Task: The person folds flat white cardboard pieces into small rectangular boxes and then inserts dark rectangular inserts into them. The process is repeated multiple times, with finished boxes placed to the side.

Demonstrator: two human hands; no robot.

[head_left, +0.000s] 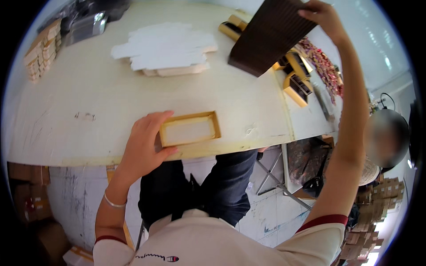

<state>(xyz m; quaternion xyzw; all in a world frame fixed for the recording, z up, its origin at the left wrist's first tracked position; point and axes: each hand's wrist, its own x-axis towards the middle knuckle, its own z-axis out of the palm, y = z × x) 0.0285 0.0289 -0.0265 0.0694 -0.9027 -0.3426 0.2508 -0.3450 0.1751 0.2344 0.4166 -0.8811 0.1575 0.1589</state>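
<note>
My left hand (144, 142) grips the left end of a small gold open-topped box (217, 125) near the table's front edge. Its thumb is on the near side and its fingers on the far side. The box has a pale bottom with nothing on it. At the far right, my right hand (321, 17) is raised, fingers closed on the upper corner of a long, dark brown ridged stack (270, 37), which looks like nested trays. The stack is tilted, and its lower end hangs over or meets the table; I cannot tell which.
A pile of flat white cardboard pieces (166, 48) lies mid-table. Gold boxes with dark inserts (297, 88) and red wrapped pieces (326, 73) are at the right. Small cartons (44, 48) and clear plastic bags (86, 29) sit far left. Another person (368, 170) is at the right.
</note>
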